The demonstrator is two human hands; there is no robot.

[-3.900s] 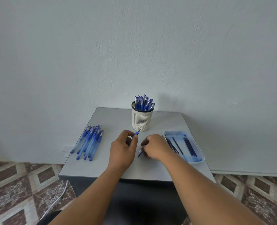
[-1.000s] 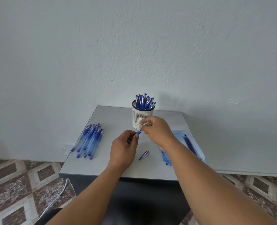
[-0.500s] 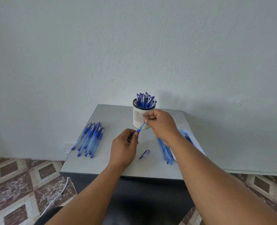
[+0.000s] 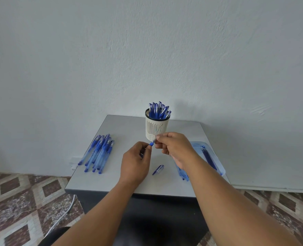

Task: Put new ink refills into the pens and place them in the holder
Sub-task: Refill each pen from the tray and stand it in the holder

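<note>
The grey rectangular desk (image 4: 122, 128) is carrying a white slotted plastic holder (image 4: 157, 128) at its rear. The left hand (image 4: 135, 163) is gripping a blue pen barrel (image 4: 151, 144) before it. The right hand (image 4: 175, 148) is pinching that barrel's tip.

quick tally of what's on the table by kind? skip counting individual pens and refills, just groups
Pen holder, full of pens: 1
Pile of loose pens: 1
Tray of refills: 1
Loose pen cap: 1
Loose bunch of refills beside the tray: 1
Pen held between the left hand and right hand: 1
Total: 6
</note>
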